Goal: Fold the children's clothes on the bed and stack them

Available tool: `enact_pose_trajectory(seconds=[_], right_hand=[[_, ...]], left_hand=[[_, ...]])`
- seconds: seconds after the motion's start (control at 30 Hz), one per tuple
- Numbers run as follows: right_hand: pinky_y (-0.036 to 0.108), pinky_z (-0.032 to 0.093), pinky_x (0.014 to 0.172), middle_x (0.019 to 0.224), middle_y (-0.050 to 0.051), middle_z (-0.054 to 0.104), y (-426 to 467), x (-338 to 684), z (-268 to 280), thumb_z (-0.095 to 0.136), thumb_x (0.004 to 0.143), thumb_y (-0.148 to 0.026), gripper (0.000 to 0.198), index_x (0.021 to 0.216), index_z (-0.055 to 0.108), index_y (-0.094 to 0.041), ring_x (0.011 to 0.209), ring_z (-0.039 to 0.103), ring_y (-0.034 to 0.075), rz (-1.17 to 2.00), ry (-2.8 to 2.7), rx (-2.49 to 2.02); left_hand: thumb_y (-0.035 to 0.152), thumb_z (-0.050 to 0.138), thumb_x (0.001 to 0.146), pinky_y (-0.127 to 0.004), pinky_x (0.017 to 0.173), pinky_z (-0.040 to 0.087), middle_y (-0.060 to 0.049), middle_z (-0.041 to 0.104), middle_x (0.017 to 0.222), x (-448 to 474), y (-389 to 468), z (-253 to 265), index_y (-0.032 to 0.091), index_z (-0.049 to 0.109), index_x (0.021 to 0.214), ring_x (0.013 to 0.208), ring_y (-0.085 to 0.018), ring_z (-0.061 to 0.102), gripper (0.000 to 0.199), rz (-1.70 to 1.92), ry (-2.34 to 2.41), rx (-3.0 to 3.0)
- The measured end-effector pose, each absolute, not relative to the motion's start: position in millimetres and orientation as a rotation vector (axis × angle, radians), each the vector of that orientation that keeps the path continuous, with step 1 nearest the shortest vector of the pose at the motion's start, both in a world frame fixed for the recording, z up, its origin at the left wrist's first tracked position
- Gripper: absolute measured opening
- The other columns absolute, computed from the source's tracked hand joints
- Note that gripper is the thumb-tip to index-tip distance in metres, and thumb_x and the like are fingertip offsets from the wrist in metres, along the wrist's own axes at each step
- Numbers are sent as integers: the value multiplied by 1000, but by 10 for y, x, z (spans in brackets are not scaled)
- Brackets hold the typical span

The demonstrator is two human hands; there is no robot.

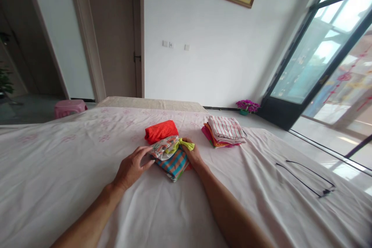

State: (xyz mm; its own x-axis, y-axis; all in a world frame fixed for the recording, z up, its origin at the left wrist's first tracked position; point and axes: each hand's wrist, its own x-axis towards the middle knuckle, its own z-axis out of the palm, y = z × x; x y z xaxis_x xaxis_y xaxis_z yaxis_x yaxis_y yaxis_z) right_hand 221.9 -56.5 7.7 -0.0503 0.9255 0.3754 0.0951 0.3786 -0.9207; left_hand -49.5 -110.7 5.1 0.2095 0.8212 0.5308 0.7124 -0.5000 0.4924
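Note:
My left hand (132,166) has its thumb and fingers at the left edge of a white printed cloth (162,147), gripping it. Bunched against that cloth is a yellow-green piece of fabric (186,145), with my right hand (193,154) closed around its right side; some of those fingertips are hidden. Both pieces lie over a folded cloth with blue and brown stripes (174,164). Just behind them rests a folded bright red cloth (161,131). All of this is on a pale sheet (145,209).
To the right stands a stack of folded cloths (226,130), striped white on top. Dark-framed glasses (315,178) lie farther right on the sheet. Beyond the sheet are a pink stool (69,107), purple flowers (247,105) and a glass door (308,58).

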Motion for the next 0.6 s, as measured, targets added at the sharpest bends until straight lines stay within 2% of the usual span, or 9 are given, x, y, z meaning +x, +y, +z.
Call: enact_pose_trajectory(seconds=[0.13,0.23,0.4,0.5,0.6], right_hand=[[26,47,75,88,0,68,-596,2227,92,61,74,-31,24,95,68,-22,80,60,18,922,-1469,-888],[26,47,72,83,0,67,-583,2245,73,59,71,-27,21,89,68,-21,76,58,17,834,-1429,-924],[24,44,60,64,-2,61,-521,2338,51,56,64,-24,12,68,66,-19,61,52,14,736,-1227,-1013],[22,39,54,57,-3,56,-498,2375,41,54,61,-21,8,61,61,-19,55,47,12,751,-1194,-1025],[21,38,53,57,-4,55,-485,2379,16,53,61,-20,7,62,60,-19,55,46,12,759,-1194,-1009]], left_hand=[[33,49,91,-29,86,49,-5,69,110,-290,-1101,105,25,64,107,99,-19,65,23,1202,1622,2266],[34,49,89,-30,81,49,-4,72,97,-323,-1065,144,24,65,98,90,-20,66,21,1348,1725,2025],[41,48,84,-31,73,54,-3,69,90,-657,-889,395,19,61,102,81,-19,66,31,1894,1399,1198],[36,44,82,-34,72,57,-3,68,90,-885,-766,506,20,58,109,80,-18,67,34,1929,1317,863],[31,39,85,-39,78,58,-9,66,106,-1046,-732,434,19,50,126,87,-20,68,44,1833,1672,1097]])
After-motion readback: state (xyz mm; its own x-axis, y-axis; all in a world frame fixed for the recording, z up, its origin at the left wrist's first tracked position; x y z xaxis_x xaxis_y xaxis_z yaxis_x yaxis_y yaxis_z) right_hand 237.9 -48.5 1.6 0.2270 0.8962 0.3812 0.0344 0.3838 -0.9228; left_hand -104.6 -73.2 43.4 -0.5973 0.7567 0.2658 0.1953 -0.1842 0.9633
